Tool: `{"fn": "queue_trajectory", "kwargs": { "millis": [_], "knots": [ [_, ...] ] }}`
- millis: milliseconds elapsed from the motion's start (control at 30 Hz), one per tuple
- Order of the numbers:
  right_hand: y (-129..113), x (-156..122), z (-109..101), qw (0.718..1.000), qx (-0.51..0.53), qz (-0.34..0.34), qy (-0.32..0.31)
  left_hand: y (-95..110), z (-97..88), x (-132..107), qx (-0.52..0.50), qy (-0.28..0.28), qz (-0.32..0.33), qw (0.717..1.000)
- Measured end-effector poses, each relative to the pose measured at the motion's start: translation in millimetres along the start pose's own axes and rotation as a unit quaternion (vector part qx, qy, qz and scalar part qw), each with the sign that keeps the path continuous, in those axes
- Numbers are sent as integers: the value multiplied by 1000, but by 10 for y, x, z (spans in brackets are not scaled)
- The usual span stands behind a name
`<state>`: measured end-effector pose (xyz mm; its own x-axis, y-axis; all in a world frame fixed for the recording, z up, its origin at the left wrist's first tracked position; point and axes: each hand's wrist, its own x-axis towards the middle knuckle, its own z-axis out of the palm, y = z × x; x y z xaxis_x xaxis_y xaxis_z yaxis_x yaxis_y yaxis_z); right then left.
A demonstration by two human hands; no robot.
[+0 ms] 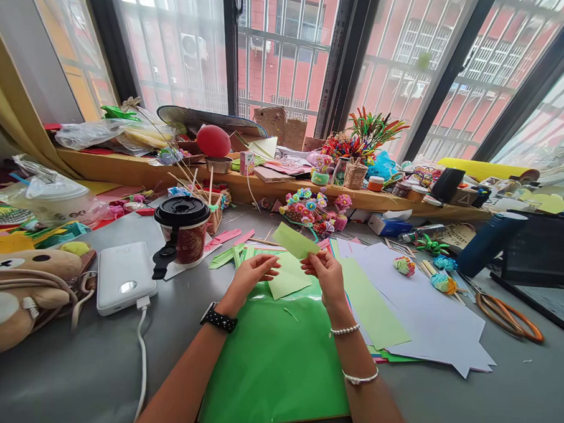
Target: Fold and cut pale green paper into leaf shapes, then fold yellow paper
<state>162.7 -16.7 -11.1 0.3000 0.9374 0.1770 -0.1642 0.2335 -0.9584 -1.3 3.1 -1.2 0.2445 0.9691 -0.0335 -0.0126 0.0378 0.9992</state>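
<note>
My right hand (328,277) pinches a small light-green sheet of paper (294,239) by its right edge, raised and tilted above the desk. My left hand (255,278) is beside it at the left, fingers partly stretched and slightly curled, with nothing visible in them. Beneath both hands lies another pale green paper piece (289,280), on the top part of a glossy green folder or board (275,361). A thin pale scrap (290,314) rests on that green surface. Cut green paper strips (228,256) lie just beyond my left hand.
White sheets (426,324) and a long light-green sheet (371,303) spread to the right, with orange-handled scissors (511,318) farther over. At left stand a lidded cup (182,232) and a white power bank (124,279) with a cable. Craft flowers (305,206) sit below the cluttered sill.
</note>
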Motion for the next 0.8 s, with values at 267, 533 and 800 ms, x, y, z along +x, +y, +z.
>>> {"fn": "queue_trajectory", "kwargs": {
  "millis": [267,533,800],
  "knots": [
    [14,-100,136,989,-37,73,-125,-38,33,-3,53,-25,26,998],
    [20,-111,141,984,-85,57,-146,-15,26,-20,67,-31,47,996],
    [45,-90,99,986,-136,-11,-99,-15,4,-13,18,20,47,999]
  ]
}}
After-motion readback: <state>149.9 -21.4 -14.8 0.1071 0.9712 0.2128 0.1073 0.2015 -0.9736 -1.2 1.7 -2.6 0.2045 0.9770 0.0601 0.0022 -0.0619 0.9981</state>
